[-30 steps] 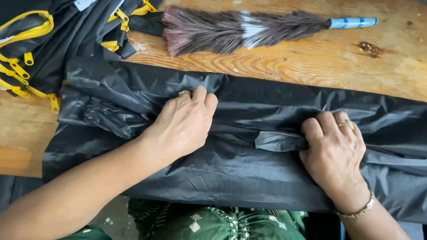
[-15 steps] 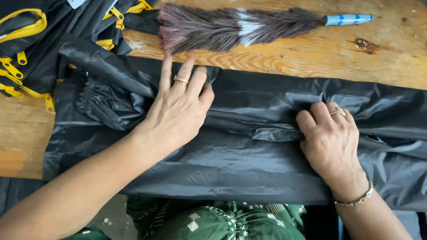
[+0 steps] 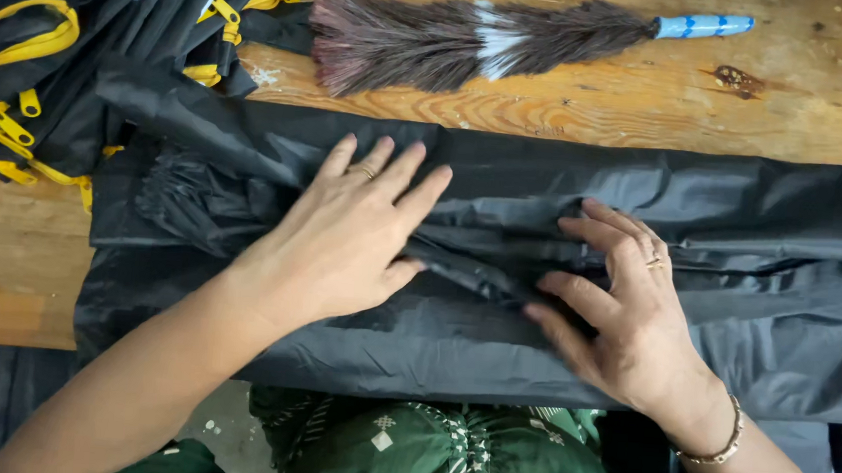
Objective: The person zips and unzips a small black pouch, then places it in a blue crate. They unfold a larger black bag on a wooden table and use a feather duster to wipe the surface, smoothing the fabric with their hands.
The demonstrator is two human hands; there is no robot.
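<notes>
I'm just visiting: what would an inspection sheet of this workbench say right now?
Surface: wooden table, worn and stained.
Job's things: black fabric, wrinkled, spread across the table and over its near edge.
Clutter: feather duster with a blue handle at the far side; black bags with yellow trim piled far left.
Grips: left hand flat on the fabric; right hand pressing a fold, fingers spread.
Cables: nothing seen.
Surroundings: green patterned clothing below the table edge.
</notes>
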